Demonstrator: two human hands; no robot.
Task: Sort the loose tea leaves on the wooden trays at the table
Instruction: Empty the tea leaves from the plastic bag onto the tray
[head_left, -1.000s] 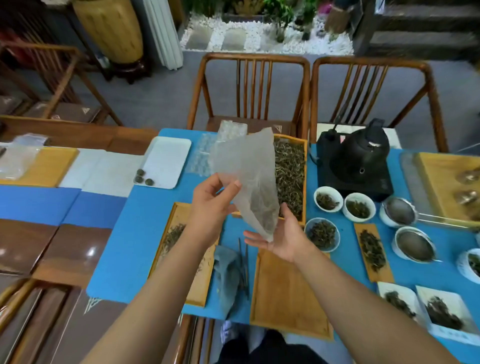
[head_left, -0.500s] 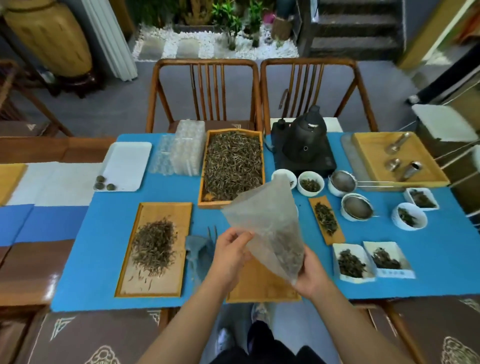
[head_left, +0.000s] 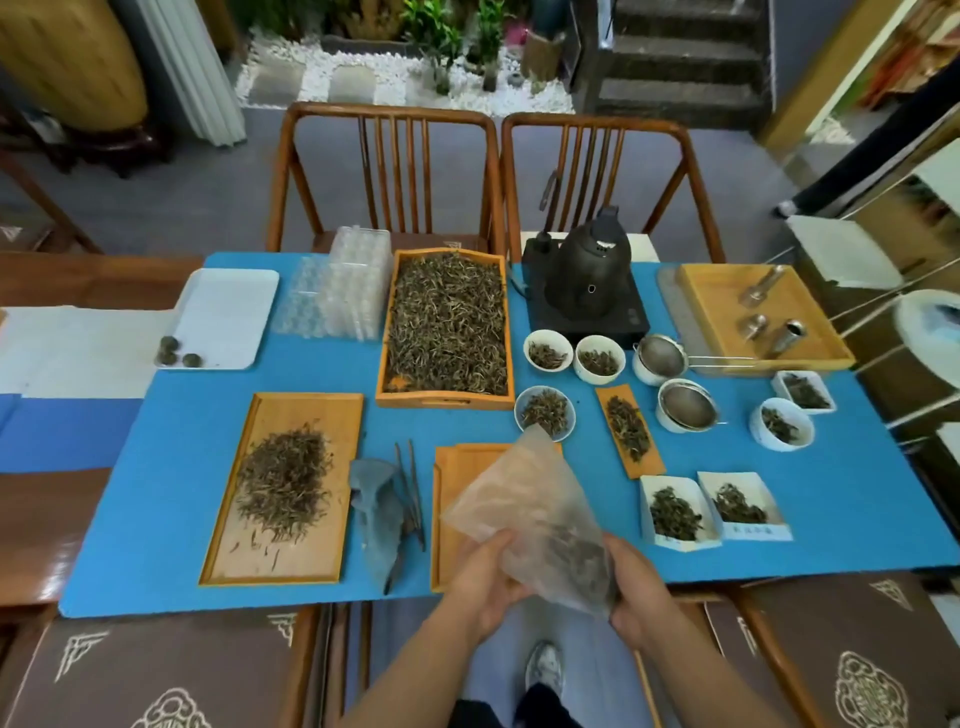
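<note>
While held, bag (head_left: 524, 514) over near edge

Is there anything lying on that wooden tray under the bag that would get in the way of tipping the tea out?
Nothing visible: the crinkled clear plastic bag hangs directly over the flat wooden tray, whose visible surface is bare.

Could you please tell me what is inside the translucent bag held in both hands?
Dark loose tea leaves sit at the low end of the translucent bag; the hands, left and right, hide its bottom.
</note>
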